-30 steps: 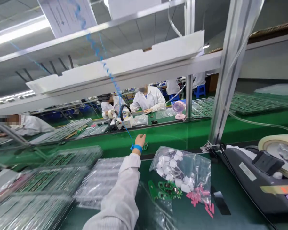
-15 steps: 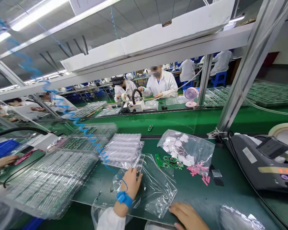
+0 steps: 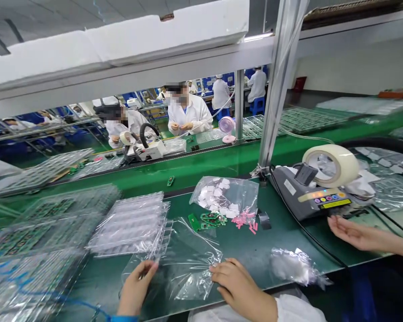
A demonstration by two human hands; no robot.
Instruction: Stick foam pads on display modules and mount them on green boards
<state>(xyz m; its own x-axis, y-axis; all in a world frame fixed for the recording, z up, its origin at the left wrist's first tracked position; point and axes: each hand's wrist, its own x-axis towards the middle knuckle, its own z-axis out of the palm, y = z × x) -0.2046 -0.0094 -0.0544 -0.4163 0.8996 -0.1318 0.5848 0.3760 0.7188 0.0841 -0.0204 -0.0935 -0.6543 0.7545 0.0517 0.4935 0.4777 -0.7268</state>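
Note:
A clear plastic bag (image 3: 191,259) lies flat on the green bench mat. My left hand (image 3: 137,284), with a blue band at its wrist, is at the bag's left edge; thumb and fingertips are pressed together on the thin film. On the bag's right, crumpled side rests my right hand (image 3: 237,284), its fingers spread. Beyond the bag is a stack of clear trays (image 3: 129,223). Green circuit boards (image 3: 213,220), a bag of white pieces (image 3: 218,197) and pink strips (image 3: 245,219) lie behind it.
A tape dispenser (image 3: 309,192) holding a tape roll (image 3: 332,165) stands at the right. Another person's hand (image 3: 352,235) is beside it. Crumpled clear film (image 3: 297,266) lies near the front edge. More board trays (image 3: 36,241) are stacked at the left. A metal post (image 3: 277,89) rises behind the bench.
The view has swung right. My left hand has moved toward the front left of the bag and closed on its edge. My right hand has come onto the bag. Another person's hand has appeared.

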